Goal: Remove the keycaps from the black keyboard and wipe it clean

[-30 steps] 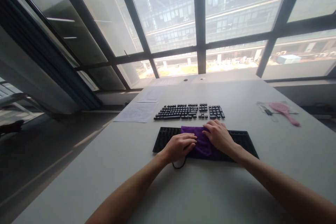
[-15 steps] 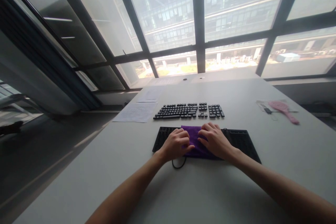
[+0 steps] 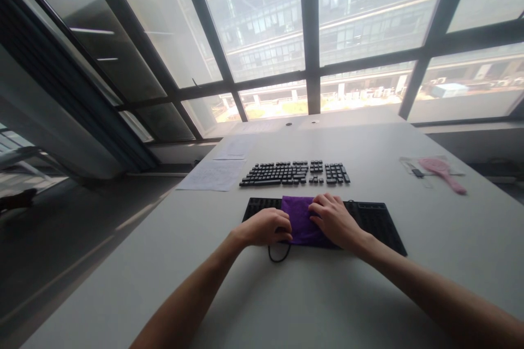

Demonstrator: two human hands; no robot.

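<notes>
A purple cloth (image 3: 302,222) lies across the middle of a black keyboard base (image 3: 374,223). At the cloth's lower left edge is my left hand (image 3: 272,227), its fingers curled and pinched on the cloth's edge. My right hand (image 3: 332,217) rests on the cloth's right part with bent, somewhat spread fingers. Behind the base, loose black keycaps (image 3: 274,173) stand in rows in a keyboard layout. A black cable loop (image 3: 279,259) sticks out at the base's front edge.
Sheets of paper (image 3: 210,175) lie at the left side of the white table (image 3: 311,305). On the right are a pink hairbrush (image 3: 444,170) and a small black item (image 3: 417,173) on clear plastic. Large windows rise beyond the table's far edge.
My left hand has moved left and slightly down to the cloth's left edge, and its fingers have closed. My right hand has hardly moved.
</notes>
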